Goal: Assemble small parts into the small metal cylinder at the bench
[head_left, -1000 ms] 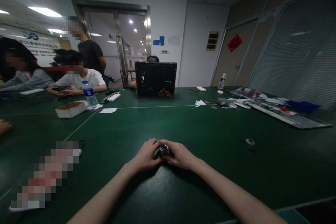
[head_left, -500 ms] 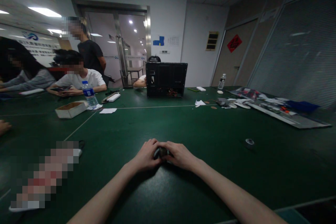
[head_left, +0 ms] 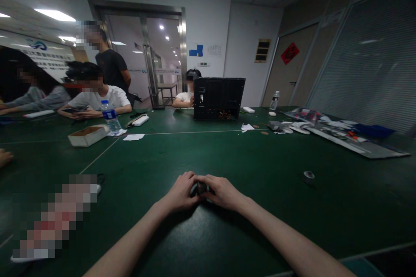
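Both my hands meet near the middle of the green table (head_left: 182,156), curled around a small dark object (head_left: 201,188). Its kind cannot be made out, since the fingers hide most of it. My left hand (head_left: 183,190) closes on its left side, and my right hand (head_left: 222,191) closes on its right, with the fingertips of the two hands touching. Off to the right lies a small roll of tape (head_left: 309,177), apart from both hands.
Across the table a person (head_left: 185,97) holds a black computer case (head_left: 219,99). A white box (head_left: 88,136) and a water bottle (head_left: 111,117) stand left. A blurred-out flat item (head_left: 58,218) lies front left. Papers and a board (head_left: 364,147) lie right.
The computer case has shifted to the right and turned slightly, so more of the person behind it shows. My hands have stayed in place around the dark object.
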Action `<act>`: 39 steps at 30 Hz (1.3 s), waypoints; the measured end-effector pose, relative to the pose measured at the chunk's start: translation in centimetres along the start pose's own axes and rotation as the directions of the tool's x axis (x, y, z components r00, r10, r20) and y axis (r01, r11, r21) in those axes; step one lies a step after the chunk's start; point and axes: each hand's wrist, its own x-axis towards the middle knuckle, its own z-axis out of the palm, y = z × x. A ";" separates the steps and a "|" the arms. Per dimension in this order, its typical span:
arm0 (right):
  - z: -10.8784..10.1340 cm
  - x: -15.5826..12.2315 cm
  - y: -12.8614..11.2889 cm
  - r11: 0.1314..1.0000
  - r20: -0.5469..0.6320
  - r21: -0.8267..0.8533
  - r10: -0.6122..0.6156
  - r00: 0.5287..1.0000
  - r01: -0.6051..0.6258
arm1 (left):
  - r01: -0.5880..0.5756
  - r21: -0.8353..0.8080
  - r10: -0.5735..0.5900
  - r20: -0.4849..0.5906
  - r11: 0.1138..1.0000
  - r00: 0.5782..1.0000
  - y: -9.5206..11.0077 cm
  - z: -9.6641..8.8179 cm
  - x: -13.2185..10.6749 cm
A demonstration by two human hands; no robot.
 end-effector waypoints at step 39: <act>-0.3 0.1 -0.5 1.000 -0.028 -0.023 -0.010 1.000 0.009 | 0.006 -0.006 -0.006 0.014 1.000 1.000 -0.1 -0.1 -0.1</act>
